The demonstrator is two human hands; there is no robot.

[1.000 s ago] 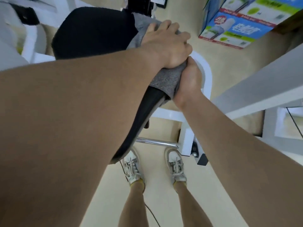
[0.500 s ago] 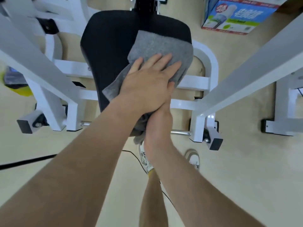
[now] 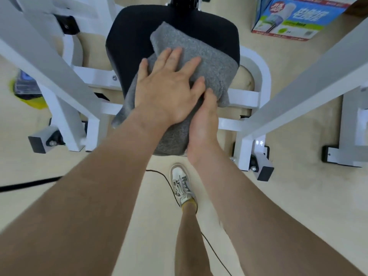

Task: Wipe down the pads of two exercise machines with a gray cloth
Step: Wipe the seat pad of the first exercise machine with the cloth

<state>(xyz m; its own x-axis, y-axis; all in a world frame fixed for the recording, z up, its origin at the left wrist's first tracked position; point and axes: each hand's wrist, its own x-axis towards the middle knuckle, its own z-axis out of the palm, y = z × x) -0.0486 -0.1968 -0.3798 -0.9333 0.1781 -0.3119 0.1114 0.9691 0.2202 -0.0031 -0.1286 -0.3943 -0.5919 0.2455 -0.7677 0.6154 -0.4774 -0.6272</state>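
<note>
Beige floor (image 3: 298, 196), white shoe (image 3: 182, 185) nearest | R hand (image 3: 203, 124) grips gray cloth (image 3: 209, 62) near edge, fingers curled under it | L hand (image 3: 169, 92) flat on cloth, fingers spread wide | cloth draped over black pad (image 3: 131, 36), white frame (image 3: 254, 92) around | printed box (image 3: 294, 16) far R.

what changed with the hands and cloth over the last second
The left hand opened from a fist gripping the gray cloth at the pad's edge to a flat palm pressing it onto the black pad, with more cloth spread across the pad's top. The right hand still holds the cloth's near edge beside it.
</note>
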